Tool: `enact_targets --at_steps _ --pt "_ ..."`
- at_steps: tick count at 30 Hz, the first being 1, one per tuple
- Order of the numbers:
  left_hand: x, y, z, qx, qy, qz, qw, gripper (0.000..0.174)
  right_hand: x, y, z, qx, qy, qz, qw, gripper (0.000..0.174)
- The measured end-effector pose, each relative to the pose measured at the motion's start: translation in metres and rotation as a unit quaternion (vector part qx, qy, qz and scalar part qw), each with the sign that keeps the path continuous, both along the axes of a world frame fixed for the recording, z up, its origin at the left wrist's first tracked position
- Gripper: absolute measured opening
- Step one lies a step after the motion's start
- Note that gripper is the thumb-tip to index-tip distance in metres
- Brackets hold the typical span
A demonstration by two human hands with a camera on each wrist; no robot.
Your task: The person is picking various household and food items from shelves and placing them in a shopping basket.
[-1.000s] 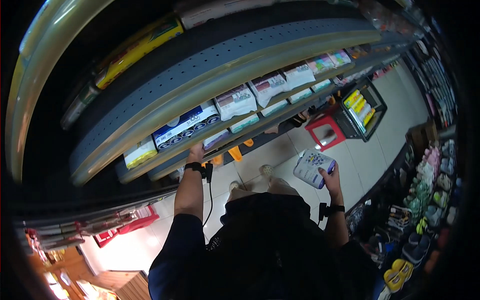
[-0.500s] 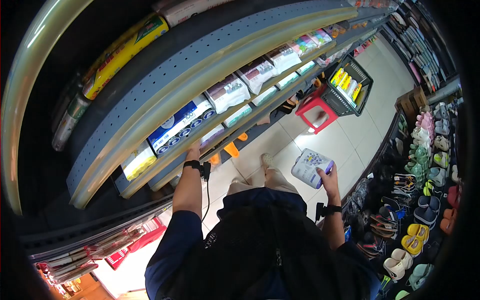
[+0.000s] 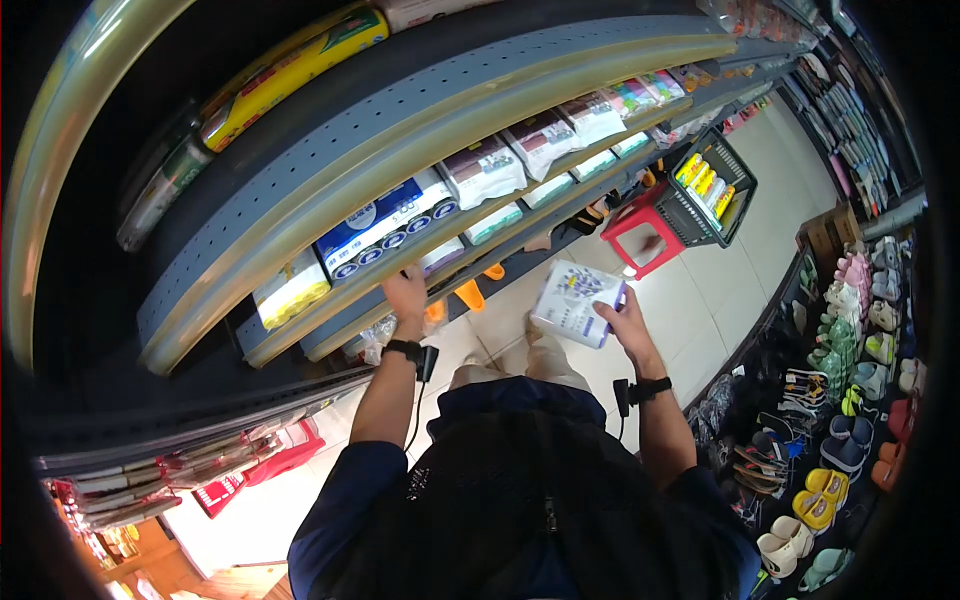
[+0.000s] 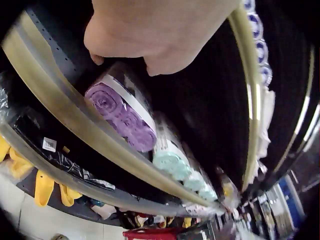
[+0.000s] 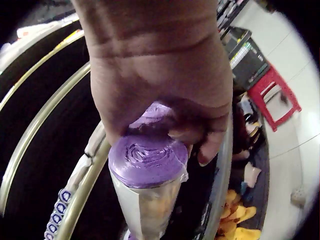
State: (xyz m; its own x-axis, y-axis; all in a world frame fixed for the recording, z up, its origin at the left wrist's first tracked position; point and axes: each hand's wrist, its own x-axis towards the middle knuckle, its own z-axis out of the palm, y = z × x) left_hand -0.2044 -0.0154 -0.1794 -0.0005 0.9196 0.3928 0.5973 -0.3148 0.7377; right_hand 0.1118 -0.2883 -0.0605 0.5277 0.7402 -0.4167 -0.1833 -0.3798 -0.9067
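My right hand point(image 3: 622, 315) grips a white pack of purple bag rolls point(image 3: 578, 303) printed with lavender flowers, held over the floor in front of the shelves. Its thumb lies across the printed face; in the right wrist view the purple roll ends point(image 5: 147, 162) show below the palm. My left hand point(image 3: 405, 293) is at the front of a lower shelf, fingers loosely bent and partly hidden. Just beyond it in the left wrist view lies a similar pack of purple rolls point(image 4: 122, 112) on that shelf, beside packs of pale green rolls point(image 4: 172, 162).
Blue-and-white packs point(image 3: 385, 222) and white bundles point(image 3: 482, 170) fill the shelf above. A black basket point(image 3: 735, 205) with yellow packs stands behind a red stool point(image 3: 640, 235). Orange slippers point(image 3: 470, 294) lie beneath the lowest shelf; rows of footwear point(image 3: 825, 490) line the right.
My right hand has brought the lavender-printed pack leftward, closer to the shelves, and tilted it. My left hand has shifted slightly right along the shelf front, its fingers now more visible.
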Motion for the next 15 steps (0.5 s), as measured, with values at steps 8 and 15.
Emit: enact_targets --at_steps 8,15 --pt "-0.004 -0.083 0.063 -0.584 -0.222 -0.326 0.71 0.035 -0.091 0.105 -0.006 0.058 0.034 0.115 0.991 0.069" --pt "-0.033 -0.063 0.042 -0.369 -0.658 -0.033 0.656 0.041 -0.159 0.139 0.007 -0.02 0.075 0.3 0.951 0.061"
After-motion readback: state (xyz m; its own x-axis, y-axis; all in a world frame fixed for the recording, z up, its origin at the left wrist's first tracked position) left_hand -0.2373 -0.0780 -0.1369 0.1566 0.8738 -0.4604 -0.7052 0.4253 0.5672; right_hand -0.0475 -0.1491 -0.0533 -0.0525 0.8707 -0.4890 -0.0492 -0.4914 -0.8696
